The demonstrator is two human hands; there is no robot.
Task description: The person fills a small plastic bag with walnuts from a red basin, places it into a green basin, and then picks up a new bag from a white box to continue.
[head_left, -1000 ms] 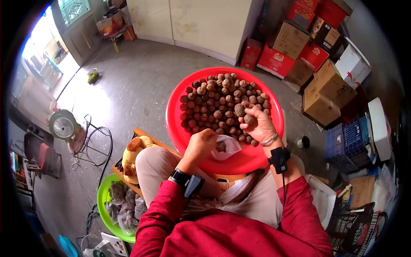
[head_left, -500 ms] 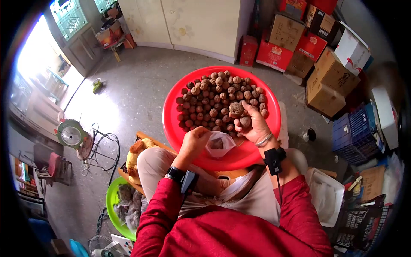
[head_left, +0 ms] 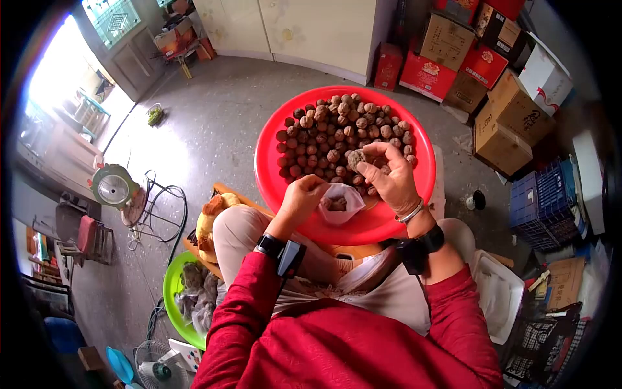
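A wide red basin (head_left: 310,229) full of loose brown walnuts (head_left: 334,136) rests in front of my knees. At its near side, my left hand (head_left: 302,201) pinches the edge of a thin clear plastic bag (head_left: 353,211), and the bag's mouth gapes upward. A few walnuts (head_left: 335,203) lie inside the bag. My right hand (head_left: 394,183) is just above and to the right of the bag, with a rough walnut (head_left: 356,159) between thumb and fingers. Whether its curled lower fingers hold another walnut is unclear.
A green basin (head_left: 172,285) with bagged items stands on the floor at left, near a fan (head_left: 154,366). Cardboard boxes (head_left: 505,123) are stacked at the back right. A blue crate (head_left: 543,206) and a white tub (head_left: 497,298) are to the right.
The view has shifted slightly. My right hand earlier had two walnuts showing in it; now one shows at its fingertips. The bag's mouth is wider and more walnuts are visible inside.
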